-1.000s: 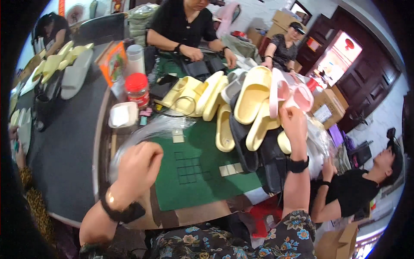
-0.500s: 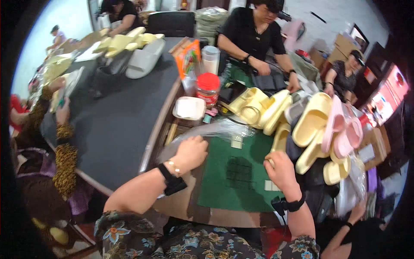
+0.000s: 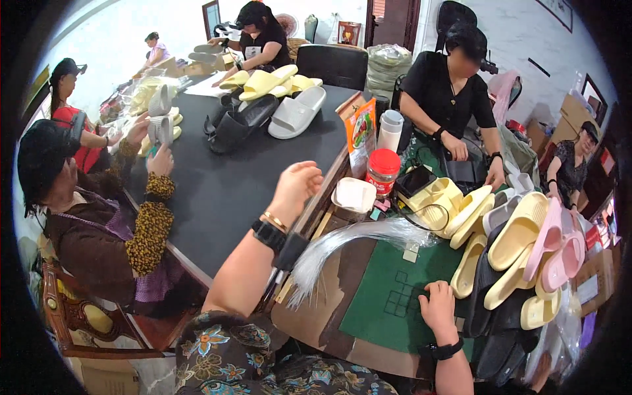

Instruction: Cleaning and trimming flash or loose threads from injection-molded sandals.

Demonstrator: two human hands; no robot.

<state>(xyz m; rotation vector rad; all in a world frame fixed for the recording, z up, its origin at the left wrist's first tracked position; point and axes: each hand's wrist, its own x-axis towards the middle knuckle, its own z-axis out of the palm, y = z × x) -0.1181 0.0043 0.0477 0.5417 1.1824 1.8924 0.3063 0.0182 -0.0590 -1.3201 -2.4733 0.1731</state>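
Note:
My left hand point(image 3: 298, 189) is raised over the edge of the dark tabletop, its fingers loosely bent and apart from the thumb. Nothing shows in it. On the green mat point(image 3: 368, 296) rests my right hand point(image 3: 440, 308), fingers spread, with no object in its grasp. Beside that hand lie small pale squares point(image 3: 459, 324), and dark square outlines point(image 3: 398, 299) mark the mat. A bundle of thin clear plastic strands point(image 3: 349, 240) curves across the board between my hands. Several yellow slippers point(image 3: 520, 230) are piled just right of my right hand, with pink slippers point(image 3: 559, 257) among them.
A red-lidded jar point(image 3: 382, 172), a white bottle point(image 3: 390, 130), an orange packet point(image 3: 361, 131) and a white tub point(image 3: 354, 196) stand ahead. Grey slippers point(image 3: 297, 113) and black slippers point(image 3: 241, 122) lie on the dark table point(image 3: 217, 191). A co-worker at left holds grey slippers point(image 3: 160, 125).
The view has swung left. My left hand has moved from above the clear strands out over the dark table. My right hand has uncurled from a closed shape and lowered onto the mat.

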